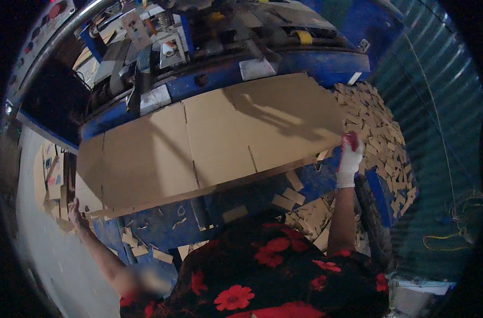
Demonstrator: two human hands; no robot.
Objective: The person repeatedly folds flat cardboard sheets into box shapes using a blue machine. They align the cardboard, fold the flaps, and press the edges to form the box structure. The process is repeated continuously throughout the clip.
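Observation:
A large brown cardboard sheet (215,138), creased and slotted like an unfolded box, lies slantwise in front of me against the blue machine. My right hand (350,159), in a white glove with red on the fingers, is closed on its right-hand edge. At the near left corner my bare left hand (78,216) holds the board's edge, its fingers partly hidden. Shadows fall across the sheet.
The blue machine (305,62) with metal parts spans the far side. Cardboard scraps (379,132) heap up at the right, with more strewn over the blue surface (170,225) below the sheet. A green corrugated wall (437,106) borders the right; stacked cardboard (53,175) stands left.

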